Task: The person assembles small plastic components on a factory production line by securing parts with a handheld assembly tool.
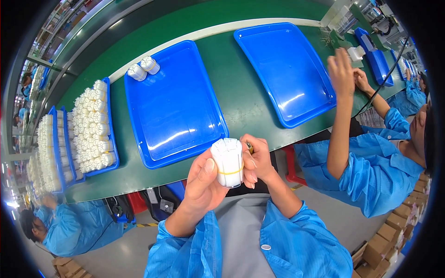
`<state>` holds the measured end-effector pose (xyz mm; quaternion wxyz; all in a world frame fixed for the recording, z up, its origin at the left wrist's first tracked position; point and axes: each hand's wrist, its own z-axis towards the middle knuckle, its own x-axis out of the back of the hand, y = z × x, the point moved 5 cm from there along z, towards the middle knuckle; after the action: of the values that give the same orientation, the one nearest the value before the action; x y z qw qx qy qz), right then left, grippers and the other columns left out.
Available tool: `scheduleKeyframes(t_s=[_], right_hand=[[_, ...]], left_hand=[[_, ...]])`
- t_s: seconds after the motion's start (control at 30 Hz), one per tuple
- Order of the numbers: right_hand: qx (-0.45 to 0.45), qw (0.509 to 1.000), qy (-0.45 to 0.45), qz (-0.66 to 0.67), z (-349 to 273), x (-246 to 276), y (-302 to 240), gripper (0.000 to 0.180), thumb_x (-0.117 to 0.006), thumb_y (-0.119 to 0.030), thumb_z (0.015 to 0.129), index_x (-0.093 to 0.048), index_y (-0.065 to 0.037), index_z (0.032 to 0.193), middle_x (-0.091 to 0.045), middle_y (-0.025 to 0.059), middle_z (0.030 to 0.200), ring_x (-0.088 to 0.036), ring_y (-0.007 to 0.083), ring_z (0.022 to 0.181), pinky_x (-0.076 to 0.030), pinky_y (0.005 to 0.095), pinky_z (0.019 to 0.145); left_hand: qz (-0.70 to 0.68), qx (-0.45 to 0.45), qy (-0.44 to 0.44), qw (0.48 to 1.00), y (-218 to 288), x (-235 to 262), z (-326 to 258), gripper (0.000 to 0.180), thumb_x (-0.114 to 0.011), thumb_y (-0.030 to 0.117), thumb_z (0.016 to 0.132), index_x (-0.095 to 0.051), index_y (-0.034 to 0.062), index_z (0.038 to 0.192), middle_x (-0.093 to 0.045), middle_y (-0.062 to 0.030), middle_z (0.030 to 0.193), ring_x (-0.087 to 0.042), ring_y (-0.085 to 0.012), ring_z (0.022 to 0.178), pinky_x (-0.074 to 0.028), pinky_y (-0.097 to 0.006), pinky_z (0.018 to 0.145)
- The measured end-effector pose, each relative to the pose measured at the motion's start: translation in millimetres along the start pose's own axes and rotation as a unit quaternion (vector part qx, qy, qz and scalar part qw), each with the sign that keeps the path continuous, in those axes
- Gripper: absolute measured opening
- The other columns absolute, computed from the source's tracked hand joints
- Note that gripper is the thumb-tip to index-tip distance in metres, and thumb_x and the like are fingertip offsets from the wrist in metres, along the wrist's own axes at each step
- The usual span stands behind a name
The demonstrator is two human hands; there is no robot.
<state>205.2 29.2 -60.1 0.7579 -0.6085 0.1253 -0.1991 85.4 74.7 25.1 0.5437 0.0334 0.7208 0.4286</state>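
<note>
A bundle of white pieces [230,160] with a yellow band around its middle is held upright near the table's front edge. My left hand [200,183] is closed round its left side, thumb towards me. Against the bundle's right side rest the curled fingers of my right hand [261,160]. Between those fingers shows a small yellowish, shiny thing [250,147], mostly hidden and too small to name. Just beyond my hands lies a blue tray [176,106], with two similar white bundles [143,68] standing in its far left corner.
On the green table [234,92], a second blue tray [289,74] lies to the right. Blue trays [112,134] packed with white bundles [94,125] stand at the left. A co-worker [366,167] works close on my right, another person [79,227] sits at the left.
</note>
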Motion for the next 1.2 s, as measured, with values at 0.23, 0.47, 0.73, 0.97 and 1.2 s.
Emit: scheduleKeyframes(t_s=[0.23,0.47,0.73,0.97,1.2], right_hand=[[0.006,1.0,-0.006,0.004,2,1,-3,0.028,-0.063,-0.012,0.091,-0.05,-0.002,0.068,-0.042,0.0035,0.051,-0.036,0.0088,0.046,-0.028,0.0294,0.043],[0.0,1.0,-0.011,-0.003,2,3,-3,0.028,-0.063,-0.012,0.091,-0.049,-0.002,0.068,-0.041,0.0036,0.051,-0.036,0.009,0.046,-0.028,0.0296,0.043],[-0.012,1.0,-0.006,-0.02,1,4,0,0.028,-0.063,-0.011,0.09,-0.049,-0.002,0.067,-0.041,0.0038,0.05,-0.036,0.0091,0.045,-0.028,0.0299,0.043],[-0.021,1.0,-0.006,-0.015,2,1,-3,0.028,-0.063,-0.011,0.09,-0.05,-0.002,0.067,-0.041,0.0033,0.05,-0.035,0.0082,0.045,-0.027,0.0294,0.042],[-0.02,0.999,-0.004,-0.025,-3,-2,-2,0.03,-0.064,-0.012,0.091,-0.049,-0.002,0.067,-0.039,0.0029,0.051,-0.034,0.0081,0.047,-0.028,0.0293,0.044]], left_hand=[[-0.031,0.018,-0.025,0.999,-1,-4,0,0.065,-0.049,0.048,0.096,-0.046,-0.0089,0.127,-0.062,-0.0235,0.099,-0.067,-0.0303,0.078,-0.056,-0.037,0.063],[-0.07,0.029,-0.047,0.996,-2,-9,-2,0.065,-0.05,0.049,0.095,-0.046,-0.0086,0.126,-0.063,-0.0226,0.095,-0.067,-0.0298,0.074,-0.056,-0.037,0.058],[-0.003,-0.03,0.001,1.0,2,-15,-1,0.058,-0.06,0.043,0.09,-0.046,-0.004,0.122,-0.06,-0.0214,0.102,-0.067,-0.0291,0.081,-0.057,-0.038,0.064],[0.097,-0.082,0.069,0.99,8,-11,-7,0.058,-0.074,0.035,0.081,-0.042,0.0022,0.118,-0.059,-0.0177,0.103,-0.068,-0.0286,0.083,-0.059,-0.039,0.069],[0.108,-0.089,0.094,0.986,9,-7,-14,0.06,-0.077,0.03,0.079,-0.04,0.0022,0.117,-0.058,-0.0166,0.101,-0.069,-0.0282,0.081,-0.06,-0.039,0.068]])
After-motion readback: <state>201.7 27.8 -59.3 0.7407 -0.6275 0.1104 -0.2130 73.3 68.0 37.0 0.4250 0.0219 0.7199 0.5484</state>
